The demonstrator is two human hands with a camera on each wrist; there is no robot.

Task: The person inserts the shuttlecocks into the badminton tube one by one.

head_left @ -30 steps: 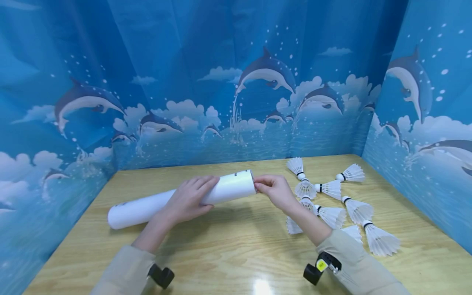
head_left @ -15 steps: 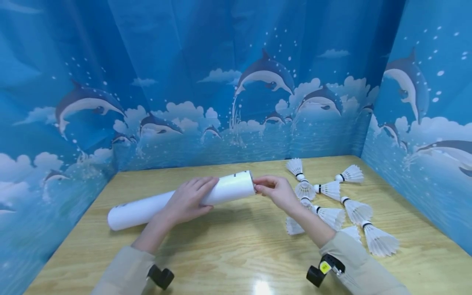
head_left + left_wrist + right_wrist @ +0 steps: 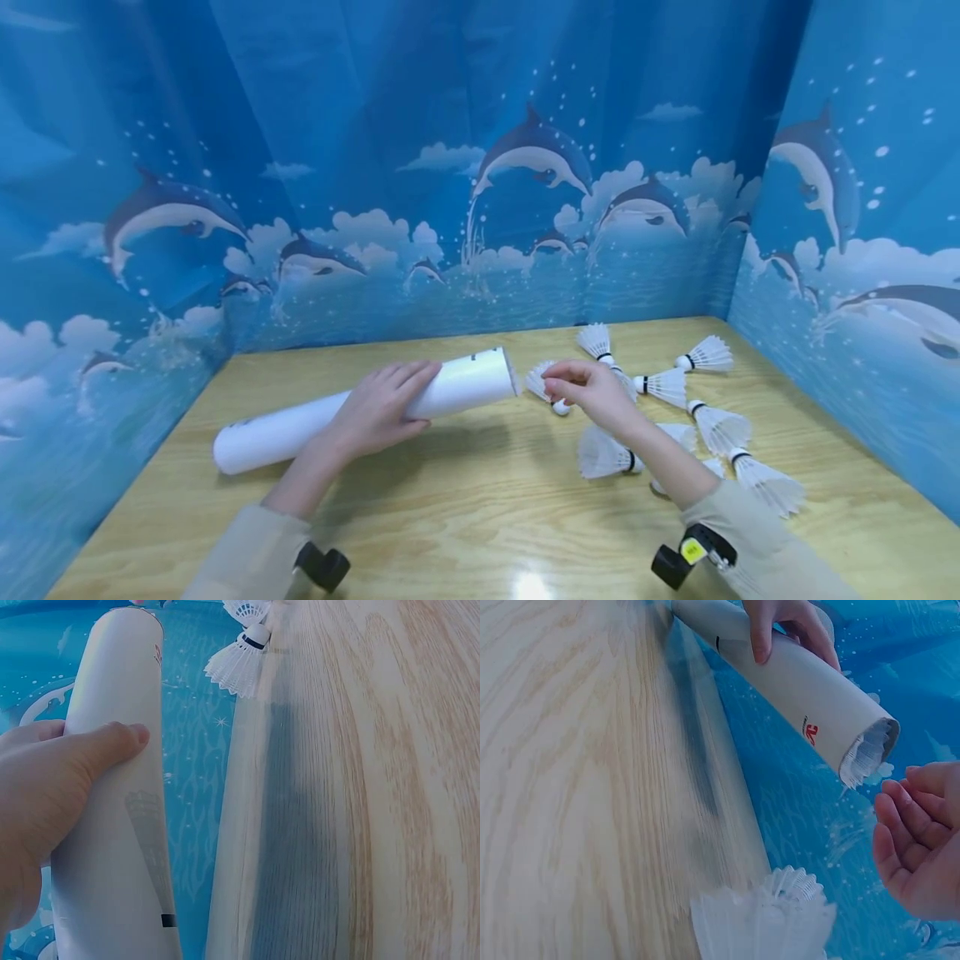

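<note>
Item 1: white shuttlecock tube (image 3: 468,383), above the bench (image 3: 450,533), held tilted with its open end raised toward the right hand. Red marking (image 3: 811,733) near the mouth; a feathered skirt (image 3: 866,754) visible just inside.

Item 2: left hand (image 3: 382,402), grip clamped round the tube's middle, thumb on the near side.

Item 3: right hand (image 3: 600,398), just beyond the tube's mouth, apart from it; fingers loosely curled, grip slack.

Item 4: loose shuttlecock (image 3: 538,379), white with cork base, between the tube's mouth and the right hand; whether the fingers touch it cannot be told.

Item 5: further white shuttlecocks (image 3: 708,354), black-banded, scattered across the right of the bench, some partly hidden by the right forearm.

Item 6: beige sleeves (image 3: 247,550), a black wrist camera (image 3: 324,567) at each.

Item 7: blue dolphin-print curtain (image 3: 420,100), behind and at both sides.
</note>
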